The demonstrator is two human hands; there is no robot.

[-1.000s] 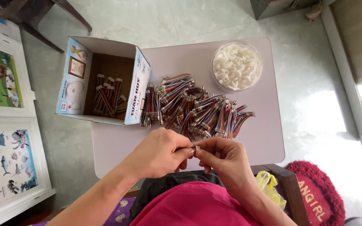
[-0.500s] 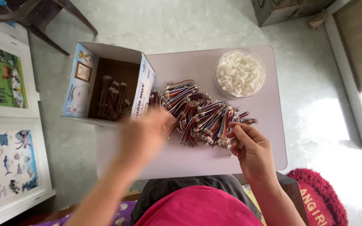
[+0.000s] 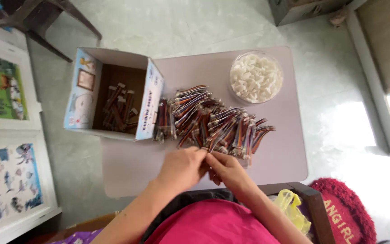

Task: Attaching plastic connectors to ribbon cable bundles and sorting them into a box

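Note:
A pile of multicoloured ribbon wire bundles (image 3: 213,119) lies in the middle of a pale lilac table (image 3: 285,153). My left hand (image 3: 181,169) and my right hand (image 3: 226,171) meet fingertip to fingertip at the pile's near edge. They pinch one wire bundle (image 3: 207,156) between them, and most of it is hidden by the fingers. An open cardboard box (image 3: 80,90) lies on the table's left end with several finished bundles (image 3: 118,106) inside. A clear round bowl (image 3: 277,90) of small white plastic pieces stands at the far right of the table.
Two framed animal pictures (image 3: 1,86) (image 3: 5,180) lean on the floor at left. Dark chair legs (image 3: 46,22) show at top left, another box (image 3: 303,9) at the top. A red cushion (image 3: 344,212) and a yellow bag (image 3: 292,210) sit at my right side.
My left hand went out toward the cardboard box and has come back. My right hand stayed at the pile. Both hands are together again at its near edge.

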